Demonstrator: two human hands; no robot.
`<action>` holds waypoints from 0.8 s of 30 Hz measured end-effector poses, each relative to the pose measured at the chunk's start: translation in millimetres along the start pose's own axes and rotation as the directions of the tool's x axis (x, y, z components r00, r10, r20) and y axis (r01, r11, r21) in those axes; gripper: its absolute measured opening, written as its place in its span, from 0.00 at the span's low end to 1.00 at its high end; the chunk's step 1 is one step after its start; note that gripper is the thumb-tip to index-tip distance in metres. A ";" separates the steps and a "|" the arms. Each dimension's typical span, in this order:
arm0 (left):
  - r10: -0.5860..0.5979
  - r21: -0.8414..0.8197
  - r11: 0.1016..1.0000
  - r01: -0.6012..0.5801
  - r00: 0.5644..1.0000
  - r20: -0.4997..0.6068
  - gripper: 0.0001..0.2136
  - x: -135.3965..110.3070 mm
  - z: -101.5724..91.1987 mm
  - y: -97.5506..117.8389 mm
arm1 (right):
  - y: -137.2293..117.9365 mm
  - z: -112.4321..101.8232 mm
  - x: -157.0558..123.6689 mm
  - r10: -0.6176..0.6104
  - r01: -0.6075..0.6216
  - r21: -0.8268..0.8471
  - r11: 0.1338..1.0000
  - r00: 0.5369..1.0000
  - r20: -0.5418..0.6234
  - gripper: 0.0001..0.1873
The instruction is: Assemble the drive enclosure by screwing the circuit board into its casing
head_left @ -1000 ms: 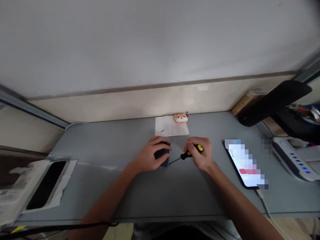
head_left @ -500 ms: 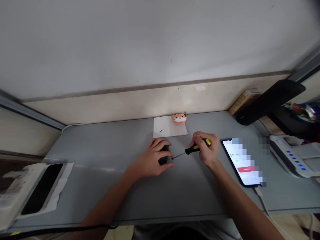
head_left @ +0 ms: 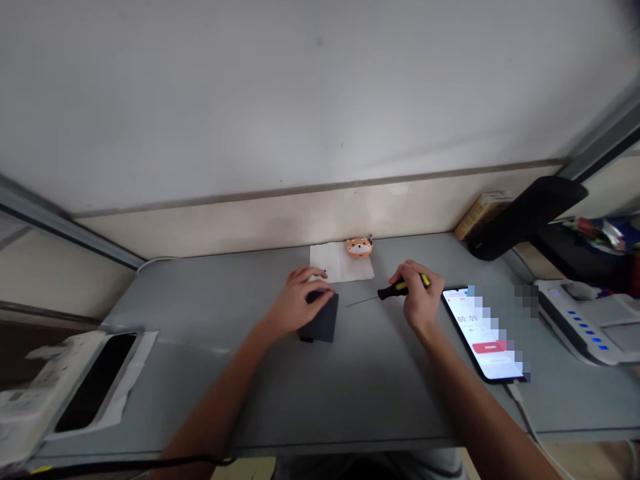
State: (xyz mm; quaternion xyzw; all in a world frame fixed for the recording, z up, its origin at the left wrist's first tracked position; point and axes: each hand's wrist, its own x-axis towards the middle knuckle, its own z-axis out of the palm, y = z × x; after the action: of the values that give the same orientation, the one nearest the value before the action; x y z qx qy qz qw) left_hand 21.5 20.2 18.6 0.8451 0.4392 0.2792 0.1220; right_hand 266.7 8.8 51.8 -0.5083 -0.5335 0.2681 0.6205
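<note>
A small dark flat block (head_left: 321,320) lies on the grey desk (head_left: 350,387) in the middle. My left hand (head_left: 297,303) rests on its far left edge, fingers curled over it. My right hand (head_left: 419,297) is closed round the black and yellow handle of a small screwdriver (head_left: 395,290). Its thin shaft points left, and the tip hangs a short way right of the block, not touching it. Behind the block lies a white paper (head_left: 340,263) with tiny dark specks on it and an orange animal-shaped trinket (head_left: 359,247) at its far edge.
A lit phone (head_left: 483,330) with a cable lies to the right of my right hand. Further right sit a white device with blue lights (head_left: 583,320) and a black stand (head_left: 525,213). At the left edge lies a dark phone (head_left: 95,373) on white paper.
My right hand has drawn the screwdriver back to the right, away from the block. My left hand slid up to the block's far edge, which leaves more of the block in sight.
</note>
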 end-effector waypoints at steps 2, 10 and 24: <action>-0.093 0.085 0.992 0.094 0.995 -0.024 0.09 12.5 -0.5 -17.4 | 1.8 -0.1 2.3 0.042 -0.042 0.001 0.999 0.998 -0.038 0.18; -0.179 0.152 0.974 0.167 0.982 0.068 0.07 36.0 -1.7 -45.7 | 1.6 1.2 6.2 0.118 -0.116 0.026 0.993 0.990 -0.075 0.19; -0.137 -0.192 0.949 0.251 0.875 0.464 0.21 -7.8 -29.8 -1.7 | 3.2 -6.2 9.0 0.016 -0.018 -0.011 1.000 0.986 -0.164 0.18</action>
State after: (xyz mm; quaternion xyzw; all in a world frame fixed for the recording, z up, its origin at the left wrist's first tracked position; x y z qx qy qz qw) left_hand -0.5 13.7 39.3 0.8160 0.4444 0.1171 0.3507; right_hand 275.8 15.6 52.9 -0.5371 -0.4781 0.2271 0.6568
